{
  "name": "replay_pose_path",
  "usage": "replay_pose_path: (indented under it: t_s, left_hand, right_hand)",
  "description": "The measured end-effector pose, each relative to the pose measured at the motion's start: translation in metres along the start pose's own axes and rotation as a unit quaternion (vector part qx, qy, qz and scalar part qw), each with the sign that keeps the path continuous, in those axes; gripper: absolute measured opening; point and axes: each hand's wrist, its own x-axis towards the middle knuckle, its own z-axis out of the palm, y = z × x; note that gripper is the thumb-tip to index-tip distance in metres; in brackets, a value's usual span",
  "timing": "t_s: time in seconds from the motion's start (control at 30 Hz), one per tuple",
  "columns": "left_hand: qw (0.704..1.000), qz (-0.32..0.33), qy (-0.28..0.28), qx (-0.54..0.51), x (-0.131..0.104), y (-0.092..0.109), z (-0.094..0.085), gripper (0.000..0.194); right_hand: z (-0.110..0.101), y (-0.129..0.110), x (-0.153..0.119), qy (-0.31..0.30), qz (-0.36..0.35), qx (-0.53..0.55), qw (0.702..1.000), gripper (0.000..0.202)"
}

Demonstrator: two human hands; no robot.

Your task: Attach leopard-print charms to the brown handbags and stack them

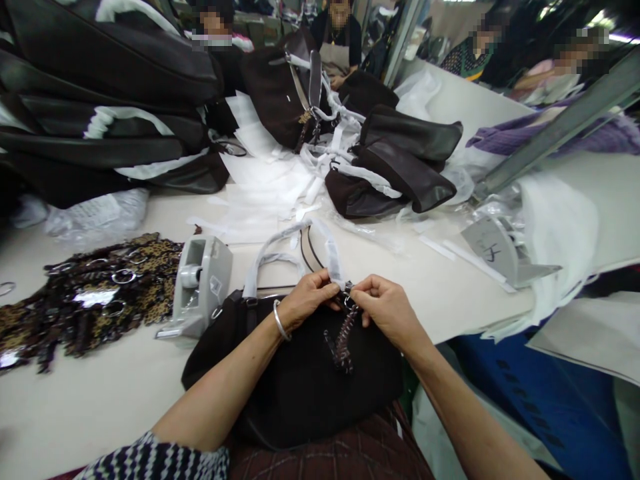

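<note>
A dark brown handbag (295,393) lies at the table edge against the lap, its handles (280,237) wrapped in white padding. Near the right handle's base, my left hand (310,297) is closed with thumb and fingers in a pinch on the handle fitting. Close beside it, my right hand (387,308) pinches the metal ring of a bag charm. That charm (344,340), a dark braided tassel, hangs down over the front of the bag. The fingertips partly hide the ring and the fitting.
Left lies a pile of charms with rings (100,293), beside a grey tape dispenser (200,280). More dark bags (395,160) and white paper sheets (265,180) are farther back. A metal post (555,127) slants at right, over a second grey dispenser (500,250). Several people sit beyond.
</note>
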Motion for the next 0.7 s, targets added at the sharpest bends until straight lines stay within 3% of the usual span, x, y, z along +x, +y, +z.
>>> replay_pose_path:
  t_s: [0.2,0.47,0.63,0.7]
  left_hand:
    - [0.999,-0.01,-0.024,0.019,0.001,0.0,-0.003,0.042]
    - [0.996,-0.006,-0.058,0.063,-0.001,-0.002,-0.009,0.038]
    - [0.996,0.009,-0.017,0.092,0.001,-0.002,-0.008,0.033]
    - [0.995,0.006,0.003,0.1,0.002,-0.003,-0.009,0.033]
  right_hand:
    - [0.003,0.008,0.002,0.0,0.027,0.09,0.996,0.02]
    - [0.011,0.017,0.004,0.04,-0.001,0.109,0.993,0.021]
    - [0.014,0.023,-0.001,0.117,-0.043,0.154,0.98,0.022]
    - [0.011,0.022,-0.005,0.104,-0.039,0.159,0.981,0.025]
